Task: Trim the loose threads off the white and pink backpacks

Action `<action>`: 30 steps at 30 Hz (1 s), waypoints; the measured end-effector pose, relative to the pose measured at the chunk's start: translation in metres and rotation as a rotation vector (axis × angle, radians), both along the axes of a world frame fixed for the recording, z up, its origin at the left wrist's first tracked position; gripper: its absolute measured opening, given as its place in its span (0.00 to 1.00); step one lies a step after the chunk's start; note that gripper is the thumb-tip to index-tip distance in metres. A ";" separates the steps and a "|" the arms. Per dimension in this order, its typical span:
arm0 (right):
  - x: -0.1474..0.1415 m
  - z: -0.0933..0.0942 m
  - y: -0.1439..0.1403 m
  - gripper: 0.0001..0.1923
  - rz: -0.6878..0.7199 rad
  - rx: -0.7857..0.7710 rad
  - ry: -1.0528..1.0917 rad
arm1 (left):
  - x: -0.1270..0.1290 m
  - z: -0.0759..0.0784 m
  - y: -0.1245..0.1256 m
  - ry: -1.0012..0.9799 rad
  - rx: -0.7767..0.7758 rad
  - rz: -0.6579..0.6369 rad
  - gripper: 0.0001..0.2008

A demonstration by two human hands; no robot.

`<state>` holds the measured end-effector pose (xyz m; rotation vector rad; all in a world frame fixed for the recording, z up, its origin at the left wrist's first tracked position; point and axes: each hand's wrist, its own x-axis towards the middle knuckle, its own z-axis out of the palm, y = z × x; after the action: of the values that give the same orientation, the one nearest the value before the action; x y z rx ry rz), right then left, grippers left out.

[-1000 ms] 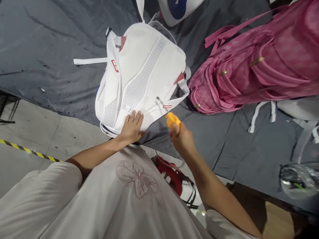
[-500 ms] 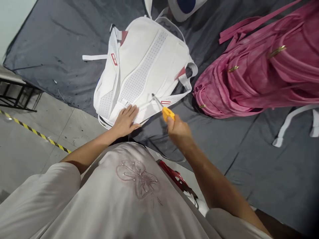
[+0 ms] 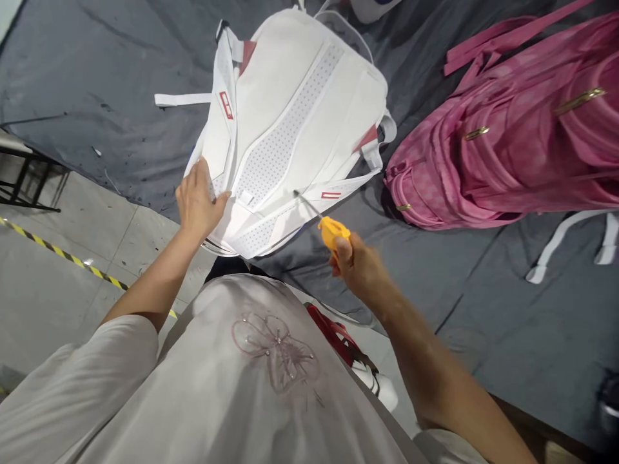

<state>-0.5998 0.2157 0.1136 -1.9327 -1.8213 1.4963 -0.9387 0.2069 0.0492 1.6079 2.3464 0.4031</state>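
A white backpack (image 3: 275, 84) lies on the dark cloth with its back panel and both shoulder straps facing up. My left hand (image 3: 197, 203) is at its lower left side, closed around the lower part of the left shoulder strap (image 3: 223, 132), thumb on the inner edge. In my right hand (image 3: 360, 267) is a tool with a yellow handle (image 3: 333, 233) and a thin metal shaft with a dark tip; its exact kind I cannot make out. The tip points at the right shoulder strap (image 3: 314, 200); whether it touches, I cannot tell.
Pink backpacks (image 3: 512, 135) stand to the right, near loose white straps (image 3: 556, 248). Part of another white item (image 3: 372, 9) shows at the top. Black-and-yellow tape (image 3: 62, 252) marks the floor at left. A red item (image 3: 333, 332) is below the table edge.
My left hand has moved left and up from the bag's bottom edge to the left shoulder strap. The right strap's lower end lies more visible. The tool stays pointed at the bag.
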 end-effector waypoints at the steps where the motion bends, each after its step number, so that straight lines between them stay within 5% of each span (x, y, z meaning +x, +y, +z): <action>1: -0.002 0.001 0.003 0.27 -0.025 -0.007 -0.020 | 0.001 0.000 0.001 0.013 -0.007 -0.007 0.50; 9: 0.008 0.007 0.034 0.30 -0.204 -0.149 0.150 | 0.000 0.005 0.002 0.031 -0.038 -0.030 0.47; 13: 0.013 0.009 0.040 0.32 -0.106 -0.192 0.107 | -0.001 0.003 0.001 -0.004 -0.017 -0.036 0.46; 23: 0.023 0.007 0.035 0.32 -0.149 -0.363 0.236 | -0.003 0.001 -0.001 -0.013 -0.008 -0.037 0.47; 30: 0.029 0.000 0.024 0.34 -0.232 -0.277 0.277 | -0.017 -0.005 -0.010 -0.099 0.141 -0.108 0.44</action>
<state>-0.5707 0.2401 0.1133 -1.8506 -1.2878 1.8994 -0.9561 0.1967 0.0439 1.7264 2.1901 0.6220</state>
